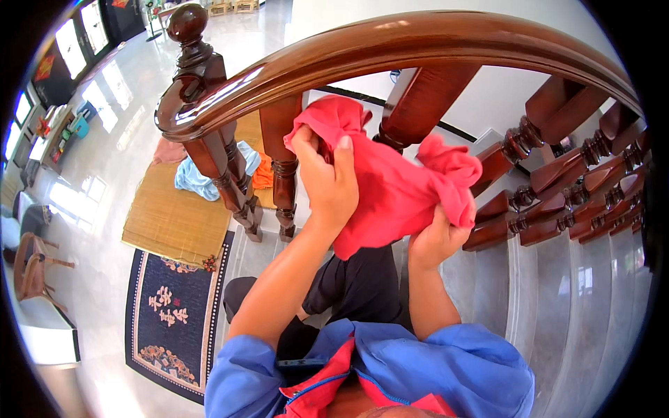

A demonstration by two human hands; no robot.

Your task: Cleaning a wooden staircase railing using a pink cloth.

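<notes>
A bunched red cloth (387,183), perhaps a garment, is stretched between my two hands just below the curve of a glossy wooden handrail (387,39). My left hand (329,177) grips its left end, thumb pointing up and fingers curled into the fabric. At the right end, my right hand (439,235) pinches a lower fold, and part of that hand is hidden behind the cloth. Behind the cloth stands a thick turned baluster (428,99). Another baluster (282,141) rises just left of my left hand.
Grey stair steps (549,292) and a row of balusters (590,183) run off to the right. A carved newel post (191,52) stands upper left. On the floor lie a woven mat (167,219), a light blue cloth (196,180), an orange cloth (263,172) and a dark patterned rug (172,318).
</notes>
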